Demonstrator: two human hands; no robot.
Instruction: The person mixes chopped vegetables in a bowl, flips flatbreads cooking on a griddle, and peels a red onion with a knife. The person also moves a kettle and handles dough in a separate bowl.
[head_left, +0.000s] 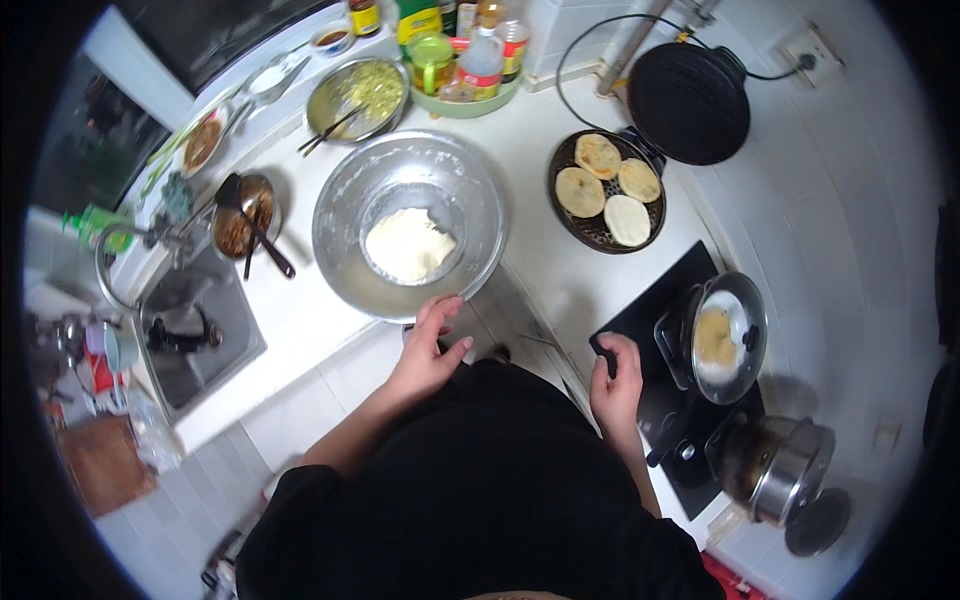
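My left hand (435, 341) is at the near rim of a large metal bowl (337, 259), its thumb apart from the fingers and nothing in it. Whether the fingertips touch the rim or hover beside it, I cannot tell. A pale lump of dough (409, 244) rests on the bowl's bottom. To the right, my right hand (621, 379) hangs at the edge of a black cooktop (679, 292), fingers loosely curled and empty. Ahead of it, a round electric griddle (561, 217) holds several flatbreads (580, 193); one (627, 220) is paler than the others.
The griddle's lid (688, 103) stands raised against the wall. A glass-lidded pot (679, 341) and a steel pot (784, 472) occupy the cooktop side. Leftward are a bowl of greenish filling (375, 86), a pan with a spatula (244, 236) and a sink (180, 375). Bottles (480, 64) fill a tray behind.
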